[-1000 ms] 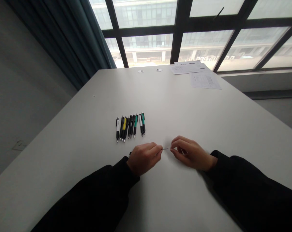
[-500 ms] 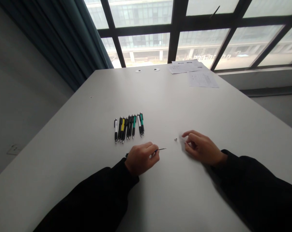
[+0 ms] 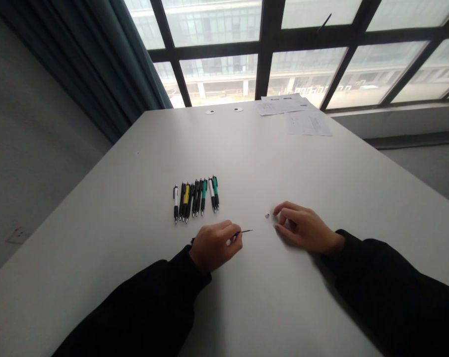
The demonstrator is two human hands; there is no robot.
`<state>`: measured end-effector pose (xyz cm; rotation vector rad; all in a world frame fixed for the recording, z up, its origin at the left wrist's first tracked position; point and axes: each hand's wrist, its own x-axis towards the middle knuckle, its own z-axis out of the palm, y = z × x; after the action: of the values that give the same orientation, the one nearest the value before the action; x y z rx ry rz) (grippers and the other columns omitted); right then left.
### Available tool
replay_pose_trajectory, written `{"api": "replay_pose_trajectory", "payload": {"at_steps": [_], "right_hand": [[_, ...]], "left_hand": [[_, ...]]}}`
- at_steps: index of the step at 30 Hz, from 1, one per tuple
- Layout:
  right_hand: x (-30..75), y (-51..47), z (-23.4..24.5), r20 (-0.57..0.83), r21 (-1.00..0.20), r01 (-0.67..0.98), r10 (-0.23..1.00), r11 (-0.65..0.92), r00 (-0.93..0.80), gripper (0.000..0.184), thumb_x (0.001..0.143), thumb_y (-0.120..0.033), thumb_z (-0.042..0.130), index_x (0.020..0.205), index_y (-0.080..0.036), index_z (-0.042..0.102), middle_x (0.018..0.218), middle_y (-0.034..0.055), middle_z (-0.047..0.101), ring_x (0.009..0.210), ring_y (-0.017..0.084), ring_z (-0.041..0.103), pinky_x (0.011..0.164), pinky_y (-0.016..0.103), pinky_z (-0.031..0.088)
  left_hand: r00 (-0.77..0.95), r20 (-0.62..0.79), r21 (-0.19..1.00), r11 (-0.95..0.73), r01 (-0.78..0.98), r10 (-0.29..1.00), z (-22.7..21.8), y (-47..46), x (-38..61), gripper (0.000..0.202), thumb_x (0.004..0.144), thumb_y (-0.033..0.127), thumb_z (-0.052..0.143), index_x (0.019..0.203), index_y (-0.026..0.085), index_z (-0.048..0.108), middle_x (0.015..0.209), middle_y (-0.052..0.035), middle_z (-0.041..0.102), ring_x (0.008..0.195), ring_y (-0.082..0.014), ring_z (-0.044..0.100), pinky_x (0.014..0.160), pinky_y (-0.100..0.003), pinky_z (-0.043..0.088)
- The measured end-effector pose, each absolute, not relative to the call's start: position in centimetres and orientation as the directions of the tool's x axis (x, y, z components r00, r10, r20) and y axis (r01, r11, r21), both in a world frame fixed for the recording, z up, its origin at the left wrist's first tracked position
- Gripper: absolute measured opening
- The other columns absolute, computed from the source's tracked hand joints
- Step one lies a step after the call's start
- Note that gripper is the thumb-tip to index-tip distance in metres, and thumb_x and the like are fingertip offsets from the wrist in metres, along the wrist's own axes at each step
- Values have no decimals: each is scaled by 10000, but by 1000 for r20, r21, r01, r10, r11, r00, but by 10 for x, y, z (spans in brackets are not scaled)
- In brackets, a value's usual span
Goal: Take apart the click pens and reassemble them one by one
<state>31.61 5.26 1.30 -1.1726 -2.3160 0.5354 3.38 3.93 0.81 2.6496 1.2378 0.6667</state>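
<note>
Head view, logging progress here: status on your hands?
Left hand pinching thin pen refill. Right hand holding nothing visible, beside small grey bit. Row of pens beyond, not touched.

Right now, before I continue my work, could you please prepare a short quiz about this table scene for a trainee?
1. True or false: the left hand pinches a thin dark pen refill in its fingers.

2. Multiple choice: what lies on the white table just beyond the fingertips of the right hand?
A) a small grey piece
B) a yellow-barrelled pen
C) a sheet of paper

3. Fill the gap: the hand nearest to the row of black plastic pens with white, yellow and green barrels is the ____ hand.

Key: 1 true; 2 A; 3 left.
</note>
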Motion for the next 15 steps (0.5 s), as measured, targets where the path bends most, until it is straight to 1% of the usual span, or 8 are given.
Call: {"api": "replay_pose_trajectory", "payload": {"at_steps": [3,6,9,12,15], "right_hand": [[316,53,15,228,-556,624,822,550,-521,172,821,-230,637,725,-203,497,1082,51,659,548,72,496,563,237,422],[316,53,16,232,-568,604,813,559,-534,183,823,-250,643,737,-206,488,1082,61,646,585,87,508,568,239,423],[317,54,16,223,-567,610,816,554,-534,163,806,-248,652,807,-217,492,1025,61,627,631,113,522,588,247,432],[317,55,17,167,-551,657,840,514,-517,160,799,-227,635,895,-221,508,927,29,598,589,108,516,593,257,429],[317,54,17,147,-550,676,854,490,-499,151,807,-213,610,923,-221,513,879,6,578,558,99,513,583,256,416]], "left_hand": [[562,338,306,-653,693,755,9,40,34,154,883,204,519,791,185,641,677,11,625,570,-103,544,556,-232,402],[560,351,306,-657,689,750,11,39,35,152,877,203,522,781,186,639,664,14,622,562,-105,541,554,-235,404],[559,353,310,-657,687,750,11,39,35,151,877,210,526,779,187,639,668,15,625,566,-105,544,554,-234,408],[560,350,312,-657,686,751,9,39,34,159,883,213,520,784,185,642,670,14,624,564,-104,543,552,-233,406],[559,344,320,-654,685,754,9,39,34,159,884,214,518,792,182,645,672,13,622,567,-106,544,554,-234,405]]}}
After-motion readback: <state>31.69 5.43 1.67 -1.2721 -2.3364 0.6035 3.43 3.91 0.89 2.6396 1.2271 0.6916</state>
